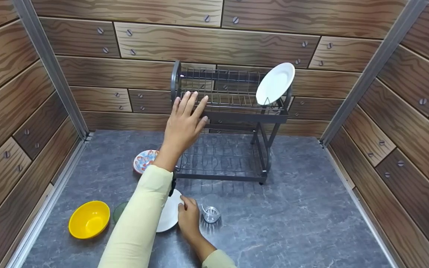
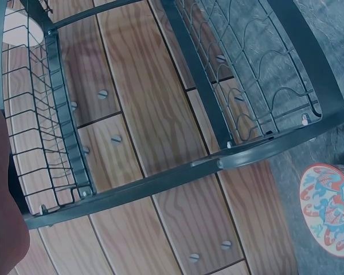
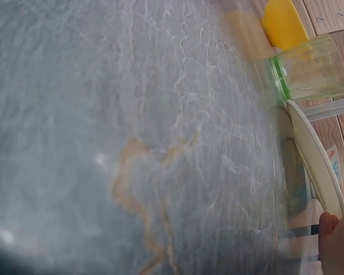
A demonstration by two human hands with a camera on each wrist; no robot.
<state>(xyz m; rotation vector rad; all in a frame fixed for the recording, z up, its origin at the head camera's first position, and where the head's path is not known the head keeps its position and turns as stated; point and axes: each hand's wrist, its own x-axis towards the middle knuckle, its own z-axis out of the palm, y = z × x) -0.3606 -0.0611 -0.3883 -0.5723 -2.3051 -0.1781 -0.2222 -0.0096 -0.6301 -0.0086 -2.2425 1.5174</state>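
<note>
Holds the left hand up at the left end of the dish rack, level with its upper tier, with fingers straight and spread and with nothing in their grasp. Cannot tell of any contact between those fingertips and the rack. Grips the rim of a white plate with the right hand, in front of the rack and toward its left end. Has this plate tilted, with the gripped side off the countertop in the right wrist view. Cannot tell about contact under the opposite rim. Covers part of the plate with the pale yellow sleeve of the left arm in the head view. Shows a clear glass cup in front of the rack too, just beside the right hand. Shows a green-tinted glass, partly hidden by the sleeve, in front of the rack and off to its left, and a yellow bowl farther out to the rack's left. Shows a red, blue and white patterned dish near the rack's left side. Shows a leaning plate, also white, at the right end of the rack's upper tier. Shows wood-patterned walls behind the rack and to both sides.
</note>
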